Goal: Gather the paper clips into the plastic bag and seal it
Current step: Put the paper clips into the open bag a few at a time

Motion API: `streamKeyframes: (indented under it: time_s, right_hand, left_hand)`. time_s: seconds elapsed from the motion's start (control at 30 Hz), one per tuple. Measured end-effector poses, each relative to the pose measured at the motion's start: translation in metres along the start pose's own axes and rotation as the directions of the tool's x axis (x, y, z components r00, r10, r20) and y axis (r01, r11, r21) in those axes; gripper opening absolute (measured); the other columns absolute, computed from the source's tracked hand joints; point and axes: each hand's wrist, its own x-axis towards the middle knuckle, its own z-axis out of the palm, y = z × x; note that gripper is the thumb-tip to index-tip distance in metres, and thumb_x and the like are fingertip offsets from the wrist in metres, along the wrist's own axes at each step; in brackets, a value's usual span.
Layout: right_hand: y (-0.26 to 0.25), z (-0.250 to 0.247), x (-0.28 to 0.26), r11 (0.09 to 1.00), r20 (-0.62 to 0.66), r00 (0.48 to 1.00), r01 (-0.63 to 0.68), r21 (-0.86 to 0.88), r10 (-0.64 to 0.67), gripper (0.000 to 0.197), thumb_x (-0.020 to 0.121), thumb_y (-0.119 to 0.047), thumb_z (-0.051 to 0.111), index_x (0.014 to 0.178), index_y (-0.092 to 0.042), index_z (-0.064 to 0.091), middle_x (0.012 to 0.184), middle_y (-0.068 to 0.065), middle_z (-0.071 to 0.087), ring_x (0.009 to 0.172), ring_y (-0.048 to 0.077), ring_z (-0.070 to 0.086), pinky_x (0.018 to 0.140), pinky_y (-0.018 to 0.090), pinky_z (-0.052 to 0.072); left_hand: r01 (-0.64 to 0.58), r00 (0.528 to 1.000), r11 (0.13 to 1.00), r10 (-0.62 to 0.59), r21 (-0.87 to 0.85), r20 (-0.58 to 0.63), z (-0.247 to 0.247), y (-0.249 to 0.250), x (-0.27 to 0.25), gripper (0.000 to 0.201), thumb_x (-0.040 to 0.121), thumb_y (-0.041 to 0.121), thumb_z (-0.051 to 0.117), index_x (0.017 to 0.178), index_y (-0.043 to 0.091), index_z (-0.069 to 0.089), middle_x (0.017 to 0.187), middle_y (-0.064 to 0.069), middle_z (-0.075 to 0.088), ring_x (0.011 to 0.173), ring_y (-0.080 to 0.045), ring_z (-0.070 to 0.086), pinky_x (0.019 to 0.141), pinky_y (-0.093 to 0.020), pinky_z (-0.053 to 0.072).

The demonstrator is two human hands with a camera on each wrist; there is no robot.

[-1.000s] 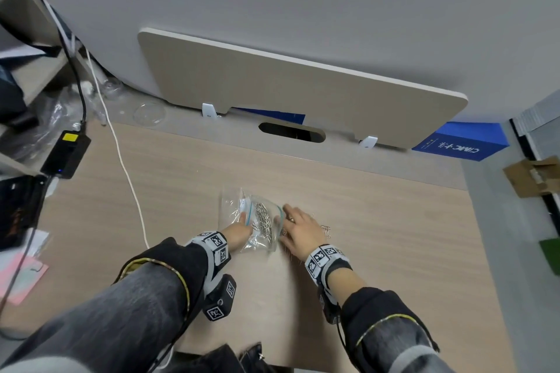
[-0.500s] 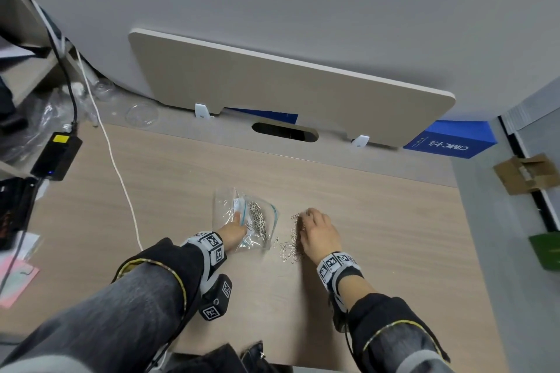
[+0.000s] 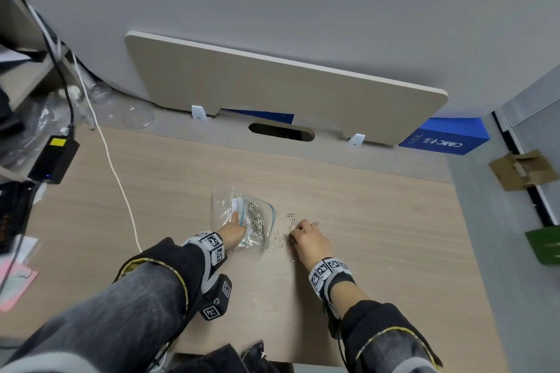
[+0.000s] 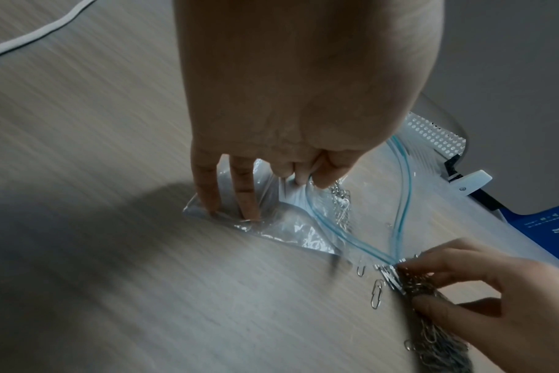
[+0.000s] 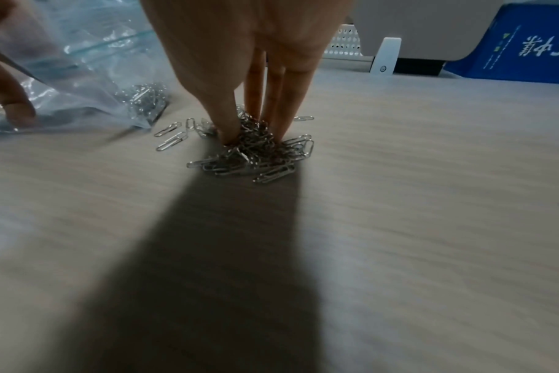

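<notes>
Pinching crinkly clear bag [image 3: 242, 215] mouth: left hand [image 3: 231, 235]; right hand [image 3: 309, 241] clutching wiry paper clips [image 5: 256, 151].

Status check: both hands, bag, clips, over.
Left hand pinches plastic bag mouth open. Right hand fingers pinching loose paper clips pile on desk. Some clips already bagged; bag unsealed. Nothing blocking.

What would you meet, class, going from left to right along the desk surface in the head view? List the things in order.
Black power adapter → white cable → plastic bag held by the left hand → loose paper clips → right hand.
</notes>
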Motion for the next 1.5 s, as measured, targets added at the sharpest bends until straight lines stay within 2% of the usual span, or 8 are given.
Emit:
streamKeyframes:
  time_s: [0.13,0.27,0.6,0.7,0.93,1.13,1.33,1.5]
  right_hand:
    - [0.005,0.004,0.002,0.999,-0.035,0.999,-0.024,0.038,0.025,0.036,0.083,0.005,0.049,0.114,-0.012,0.058,0.117,0.009,0.051,0.111,0.030,0.049,0.075,0.037,0.046]
    - [0.010,0.005,0.006,0.984,-0.063,0.994,-0.077,0.160,0.088,0.031,0.085,0.001,0.049,0.107,-0.014,0.065,0.110,0.007,0.056,0.106,0.029,0.054,0.077,0.034,0.046]
    - [0.029,-0.025,0.009,0.321,0.172,0.838,-0.377,0.869,0.517,0.021,0.075,0.004,0.074,0.072,-0.018,0.073,0.085,0.009,0.074,0.076,0.026,0.071,0.080,0.044,0.059]
    - [0.019,-0.048,0.010,0.230,0.172,0.869,-0.306,0.924,0.465,0.024,0.074,0.008,0.073,0.072,-0.016,0.071,0.083,0.015,0.072,0.066,0.025,0.066,0.077,0.040,0.059]
    - [-0.049,-0.084,0.023,0.408,0.024,0.985,-0.092,0.908,0.168,0.024,0.078,0.003,0.072,0.077,-0.021,0.072,0.073,0.000,0.067,0.070,0.018,0.063,0.081,0.040,0.059]
    - [-0.077,-0.076,0.028,0.738,-0.075,0.995,0.005,0.675,0.061,0.016,0.083,-0.008,0.066,0.095,-0.012,0.076,0.097,0.002,0.074,0.088,0.012,0.065,0.088,0.021,0.049]
    - [-0.059,-0.076,0.027,0.666,-0.079,0.988,-0.029,0.746,0.132,0.025,0.085,-0.005,0.055,0.089,-0.018,0.076,0.091,0.002,0.075,0.087,0.015,0.069,0.090,0.033,0.054]
    - [-0.014,-0.060,0.023,0.558,-0.023,0.930,-0.201,0.805,0.368,0.026,0.083,-0.007,0.054,0.078,-0.025,0.072,0.087,0.004,0.074,0.084,0.020,0.067,0.090,0.039,0.054]
  left_hand:
    - [-0.030,0.999,0.998,0.029,0.060,0.018,-0.001,0.000,0.000,0.049,0.099,0.011,0.029,0.144,-0.008,0.028,0.151,-0.022,0.034,0.074,-0.019,0.058,0.060,-0.022,0.039]
    - [-0.018,1.000,0.998,0.017,0.052,0.011,0.001,-0.004,-0.001,0.048,0.103,0.021,0.029,0.144,-0.004,0.033,0.150,-0.021,0.035,0.132,-0.030,0.044,0.083,-0.022,0.026]
    - [0.015,1.000,0.997,-0.014,-0.076,0.012,0.000,-0.004,0.005,0.062,0.098,0.011,0.028,0.152,0.003,-0.002,0.104,-0.019,0.056,0.059,-0.014,0.045,0.053,-0.022,0.034]
    - [0.006,1.000,0.996,-0.006,-0.088,-0.004,0.001,-0.003,0.001,0.053,0.102,0.016,0.029,0.149,-0.004,0.016,0.140,-0.023,0.045,0.060,0.001,0.031,0.054,-0.013,0.028]
    - [0.040,0.999,0.998,-0.041,-0.040,-0.035,-0.001,-0.004,-0.002,0.044,0.100,0.009,0.031,0.141,-0.009,0.035,0.152,-0.029,0.026,0.137,-0.032,0.040,0.107,-0.031,0.035]
    - [-0.018,1.000,0.999,0.018,0.052,-0.001,-0.002,0.003,-0.010,0.056,0.099,0.012,0.029,0.152,0.002,0.013,0.162,-0.010,0.006,0.124,-0.028,0.053,0.085,-0.028,0.041]
    - [0.032,0.999,0.999,-0.032,-0.004,0.000,0.000,-0.004,-0.009,0.050,0.101,0.016,0.035,0.147,-0.002,0.028,0.151,-0.021,0.035,0.138,-0.033,0.037,0.111,-0.034,0.031]
    - [-0.037,0.998,0.996,0.040,0.075,-0.042,-0.004,0.000,-0.022,0.039,0.096,-0.003,0.036,0.133,-0.012,0.044,0.154,-0.034,0.008,0.139,-0.036,0.037,0.108,-0.032,0.036]
